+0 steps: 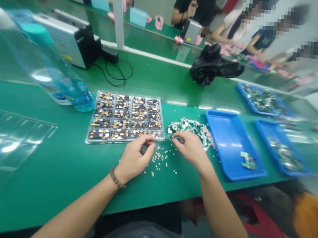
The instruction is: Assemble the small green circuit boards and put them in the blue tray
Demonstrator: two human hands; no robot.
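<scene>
My left hand [136, 158], with a beaded bracelet on the wrist, is at the front right corner of a clear compartment tray [124, 143] filled with small black, orange and silver parts. Its thumb and fingers are curled together; anything between them is too small to make out. My right hand [190, 148] is closed in a pinch at the near left edge of a pile of small green and silver circuit boards [185, 125]. What that pinch holds I cannot make out. Many tiny pale pieces [159, 159] lie scattered on the green table between and below my hands.
Right of the pile stands a blue tray [226, 139] with a few boards; two more blue trays [274, 148] hold boards beyond. Tall bottles [83, 98], a grey-black device [84, 44] and a black plastic bag [209, 65] stand farther back. People work across the bench.
</scene>
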